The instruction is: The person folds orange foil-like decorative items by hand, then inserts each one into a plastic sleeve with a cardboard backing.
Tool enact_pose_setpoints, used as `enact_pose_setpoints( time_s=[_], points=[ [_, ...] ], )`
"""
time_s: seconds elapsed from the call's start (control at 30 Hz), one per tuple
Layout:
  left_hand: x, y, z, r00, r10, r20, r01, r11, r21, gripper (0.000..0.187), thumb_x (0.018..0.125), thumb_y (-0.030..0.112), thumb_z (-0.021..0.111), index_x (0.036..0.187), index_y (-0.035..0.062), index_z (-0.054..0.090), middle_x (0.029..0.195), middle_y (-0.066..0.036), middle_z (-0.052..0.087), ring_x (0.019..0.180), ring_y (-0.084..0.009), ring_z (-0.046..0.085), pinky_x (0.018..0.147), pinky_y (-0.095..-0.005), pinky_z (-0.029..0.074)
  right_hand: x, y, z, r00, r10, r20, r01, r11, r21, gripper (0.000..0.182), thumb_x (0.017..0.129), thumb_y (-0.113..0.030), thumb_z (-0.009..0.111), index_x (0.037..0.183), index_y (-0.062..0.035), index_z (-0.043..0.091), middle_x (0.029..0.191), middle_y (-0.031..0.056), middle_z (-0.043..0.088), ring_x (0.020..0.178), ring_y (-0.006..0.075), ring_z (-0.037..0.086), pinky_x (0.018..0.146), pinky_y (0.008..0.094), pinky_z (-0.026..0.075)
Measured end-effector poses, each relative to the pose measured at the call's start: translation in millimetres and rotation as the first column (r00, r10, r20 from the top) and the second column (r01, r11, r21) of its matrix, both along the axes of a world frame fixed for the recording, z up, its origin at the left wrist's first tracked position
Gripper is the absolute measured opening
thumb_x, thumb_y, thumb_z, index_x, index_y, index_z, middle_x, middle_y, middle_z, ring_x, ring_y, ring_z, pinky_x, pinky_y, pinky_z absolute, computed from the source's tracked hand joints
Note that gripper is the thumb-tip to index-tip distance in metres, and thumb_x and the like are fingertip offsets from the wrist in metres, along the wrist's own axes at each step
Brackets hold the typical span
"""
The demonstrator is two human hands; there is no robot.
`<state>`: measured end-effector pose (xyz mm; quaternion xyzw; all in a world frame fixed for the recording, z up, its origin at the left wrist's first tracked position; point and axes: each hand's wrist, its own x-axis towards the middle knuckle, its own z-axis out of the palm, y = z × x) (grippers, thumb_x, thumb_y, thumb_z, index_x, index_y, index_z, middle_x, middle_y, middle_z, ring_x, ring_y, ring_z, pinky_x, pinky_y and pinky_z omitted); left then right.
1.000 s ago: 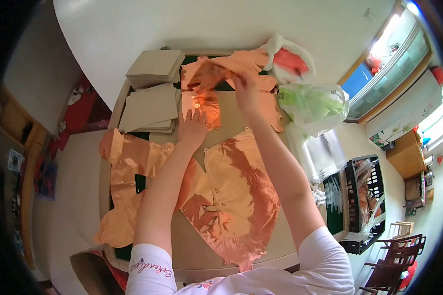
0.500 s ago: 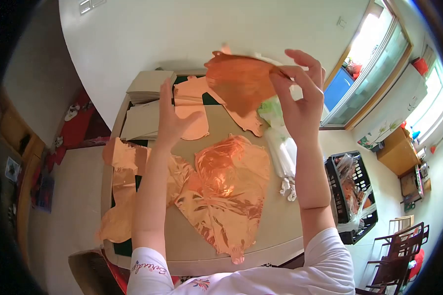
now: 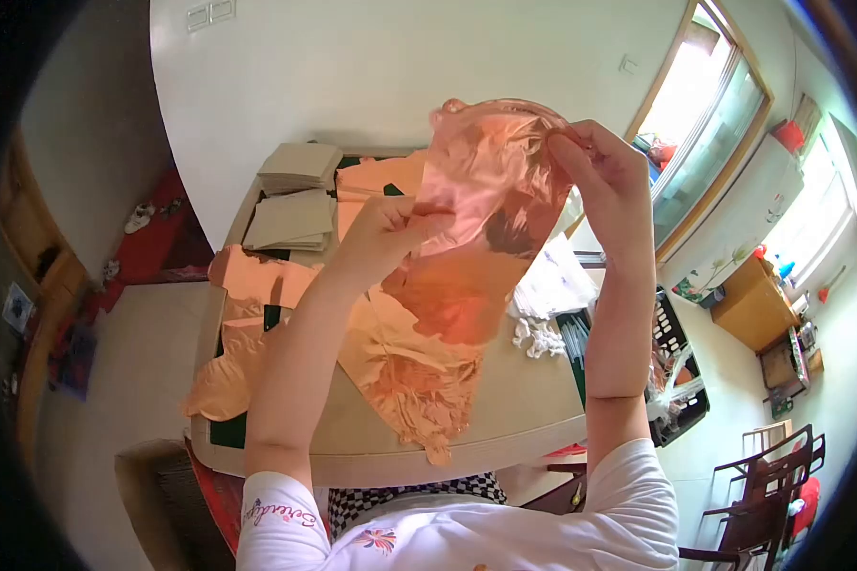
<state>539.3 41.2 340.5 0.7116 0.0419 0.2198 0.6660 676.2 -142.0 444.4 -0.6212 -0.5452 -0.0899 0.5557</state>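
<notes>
A flat rose-gold foil balloon (image 3: 490,205) hangs above the table, its shiny surface creased. My right hand (image 3: 611,176) pinches it at the upper right corner between thumb and fingers. At its left edge, my left hand (image 3: 386,233) has thumb and fingers closed on the film. Below it, another deflated foil balloon (image 3: 414,366) lies wrinkled on the table, partly covered by the held one. More flat foil balloons (image 3: 229,371) lie to the left of my left forearm. Behind my left hand, a further flat piece of foil (image 3: 376,176) shows in part.
Two stacks of beige cardboard (image 3: 295,221) stand at the table's back left. White plastic bags (image 3: 554,276) and a crumpled white bundle (image 3: 540,336) lie at the right. A black crate (image 3: 671,352) sits beyond the table's right edge, and dark chairs (image 3: 767,495) stand farther right.
My left hand has moved right and closed on the held balloon's left edge. The balloon now hangs spread out, facing me. The view has shifted slightly.
</notes>
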Motion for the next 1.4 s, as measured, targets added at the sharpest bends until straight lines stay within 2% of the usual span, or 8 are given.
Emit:
enact_pose_setpoints(
  time_s=[0.37, 0.53, 0.63, 0.67, 0.73, 0.97, 1.27, 1.4],
  points=[
    [-20, -31, 10, 0.951, 0.106, 0.292, -0.132, 0.989, 0.069, 0.031, 0.092, 0.027, 0.063, 0.100, -0.0018, 0.068, 0.066, 0.006, 0.047, 0.059, -0.0020, 0.038, 0.052, -0.0208, 0.032, -21, -11, 4, 0.998, 0.042, -0.048, -0.041, 0.999, 0.022, 0.015, 0.090, -0.009, 0.063, 0.094, 0.0039, 0.069, 0.077, 0.0009, 0.065, 0.072, 0.0057, 0.055, 0.066, 0.0215, 0.045],
    [-28, -23, 37, 0.973, 0.131, 0.188, -0.157, 0.978, 0.134, 0.025, 0.094, 0.027, 0.062, 0.083, 0.0044, 0.064, 0.061, 0.011, 0.040, 0.053, -0.0001, 0.031, 0.047, -0.0215, 0.023, -16, -7, -19, 0.941, 0.313, -0.129, -0.295, 0.945, 0.142, 0.028, 0.084, -0.008, 0.066, 0.111, 0.0009, 0.063, 0.087, 0.0014, 0.064, 0.078, 0.0078, 0.059, 0.070, 0.0224, 0.046],
    [-33, -27, 47, 0.933, 0.265, 0.243, -0.308, 0.938, 0.161, 0.032, 0.094, 0.033, 0.060, 0.085, 0.0020, 0.066, 0.059, 0.007, 0.041, 0.054, -0.0031, 0.033, 0.050, -0.0247, 0.028, 3, 4, -52, 0.901, 0.420, 0.111, -0.340, 0.841, -0.421, 0.052, 0.076, -0.013, 0.075, 0.121, 0.0042, 0.056, 0.105, 0.0103, 0.064, 0.106, 0.0186, 0.057, 0.091, 0.0310, 0.044],
    [-34, -22, 49, 0.954, 0.219, 0.207, -0.247, 0.961, 0.122, 0.034, 0.094, 0.034, 0.060, 0.080, 0.0030, 0.064, 0.057, 0.008, 0.039, 0.052, -0.0033, 0.032, 0.048, -0.0256, 0.027, 4, 0, -56, 0.924, 0.317, 0.215, -0.020, 0.601, -0.799, 0.054, 0.074, -0.019, 0.078, 0.119, 0.0031, 0.058, 0.112, 0.0107, 0.064, 0.108, 0.0190, 0.057, 0.093, 0.0304, 0.043],
    [-36, -15, 50, 0.950, 0.246, 0.192, -0.273, 0.953, 0.130, 0.034, 0.094, 0.034, 0.060, 0.079, 0.0036, 0.065, 0.057, 0.008, 0.040, 0.051, -0.0028, 0.032, 0.048, -0.0247, 0.027, 3, 9, -108, 0.886, 0.460, -0.055, -0.352, 0.592, -0.725, 0.046, 0.079, -0.027, 0.075, 0.116, -0.0025, 0.065, 0.102, 0.0097, 0.071, 0.089, 0.0189, 0.065, 0.081, 0.0309, 0.049],
    [-40, -6, 50, 0.932, 0.214, 0.291, -0.222, 0.975, -0.005, 0.026, 0.094, 0.027, 0.062, 0.092, 0.0021, 0.066, 0.066, 0.012, 0.044, 0.054, 0.0025, 0.032, 0.046, -0.0181, 0.025, 4, 11, -164, 0.937, 0.209, -0.281, -0.339, 0.743, -0.577, 0.021, 0.080, -0.014, 0.073, 0.095, -0.0006, 0.069, 0.080, 0.0157, 0.069, 0.071, 0.0125, 0.063, 0.066, 0.0307, 0.049],
    [-33, 4, 44, 0.941, 0.256, 0.221, -0.265, 0.964, 0.012, 0.032, 0.094, 0.030, 0.061, 0.104, 0.0005, 0.066, 0.087, 0.007, 0.057, 0.078, -0.0008, 0.047, 0.069, -0.0189, 0.039, 12, -5, -155, 0.937, 0.343, -0.067, -0.296, 0.678, -0.673, 0.019, 0.079, -0.016, 0.074, 0.084, 0.0010, 0.065, 0.079, 0.0097, 0.070, 0.073, 0.0189, 0.066, 0.068, 0.0324, 0.050],
    [-33, 11, 30, 0.938, 0.251, 0.240, -0.284, 0.952, 0.117, 0.029, 0.095, 0.031, 0.059, 0.098, 0.0029, 0.065, 0.079, 0.007, 0.051, 0.072, -0.0028, 0.043, 0.063, -0.0220, 0.036, 40, 5, -191, 0.989, 0.145, -0.013, -0.115, 0.723, -0.681, 0.019, 0.081, -0.019, 0.071, 0.090, -0.0036, 0.066, 0.085, 0.0123, 0.070, 0.076, 0.0265, 0.067, 0.069, 0.0351, 0.051]
  ],
)
